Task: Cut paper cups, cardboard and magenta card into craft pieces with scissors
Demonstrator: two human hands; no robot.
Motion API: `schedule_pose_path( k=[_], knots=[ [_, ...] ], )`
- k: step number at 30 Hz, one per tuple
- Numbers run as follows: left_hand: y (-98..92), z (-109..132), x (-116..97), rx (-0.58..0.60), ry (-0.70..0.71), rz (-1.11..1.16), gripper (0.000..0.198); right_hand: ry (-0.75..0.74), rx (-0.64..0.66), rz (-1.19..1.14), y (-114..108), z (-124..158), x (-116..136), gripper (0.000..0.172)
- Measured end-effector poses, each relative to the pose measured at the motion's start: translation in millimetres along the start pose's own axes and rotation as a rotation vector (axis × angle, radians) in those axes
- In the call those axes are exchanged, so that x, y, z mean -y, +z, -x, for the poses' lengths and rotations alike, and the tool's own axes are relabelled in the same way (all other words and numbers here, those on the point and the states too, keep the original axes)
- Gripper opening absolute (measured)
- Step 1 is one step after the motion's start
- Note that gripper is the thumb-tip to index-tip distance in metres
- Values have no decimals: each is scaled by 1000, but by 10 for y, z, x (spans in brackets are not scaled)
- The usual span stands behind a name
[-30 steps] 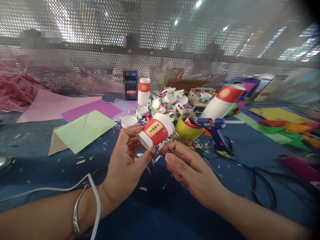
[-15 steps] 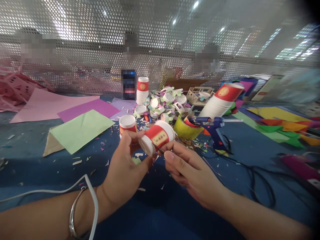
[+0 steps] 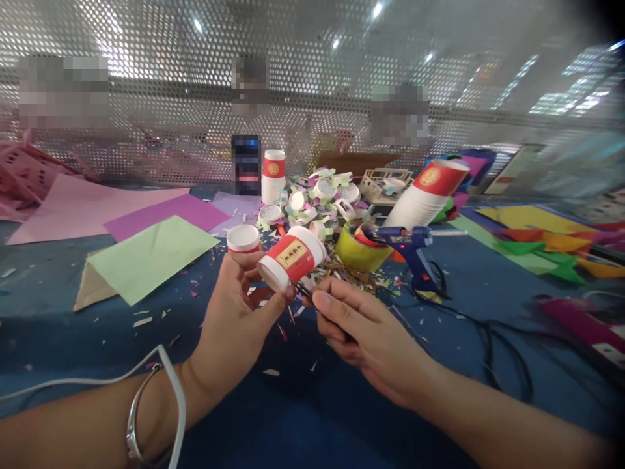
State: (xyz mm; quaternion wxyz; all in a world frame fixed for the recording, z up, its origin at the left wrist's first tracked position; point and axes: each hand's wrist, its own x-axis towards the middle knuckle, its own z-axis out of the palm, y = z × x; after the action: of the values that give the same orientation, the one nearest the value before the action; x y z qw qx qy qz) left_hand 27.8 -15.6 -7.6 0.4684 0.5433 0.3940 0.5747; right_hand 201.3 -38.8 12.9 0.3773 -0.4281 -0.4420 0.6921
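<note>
Turned in the left hand [image 3: 239, 309] since half a second ago, the paper cup [image 3: 297, 255] now shows its pale yellow panel farther to the left. Dark characters run across that panel, with smaller marks on the red beside it, all too small for me to read. It lies tilted at the centre of the frame, pinched between thumb and curled fingers, the wrist bent upward from the lower left. From the lower right, the right hand [image 3: 364, 326] pinches a thin dark tool [image 3: 303, 290], its tip at the cup's lower edge; whether they touch, I can't tell. Gold round emblems mark the upper-right cup stack [image 3: 420, 198] and the upper-centre cup stack [image 3: 273, 176]. Pale lettering on the blue glue gun [image 3: 410, 244], right of centre, is illegible.
</note>
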Motion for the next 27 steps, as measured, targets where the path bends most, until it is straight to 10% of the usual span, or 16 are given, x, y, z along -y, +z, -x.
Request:
schedule_pose_path(
  k=[27],
  knots=[
    [-54,8,36,-10,31,-61,47,24,-34,-26,27,20,-22,36]
  ],
)
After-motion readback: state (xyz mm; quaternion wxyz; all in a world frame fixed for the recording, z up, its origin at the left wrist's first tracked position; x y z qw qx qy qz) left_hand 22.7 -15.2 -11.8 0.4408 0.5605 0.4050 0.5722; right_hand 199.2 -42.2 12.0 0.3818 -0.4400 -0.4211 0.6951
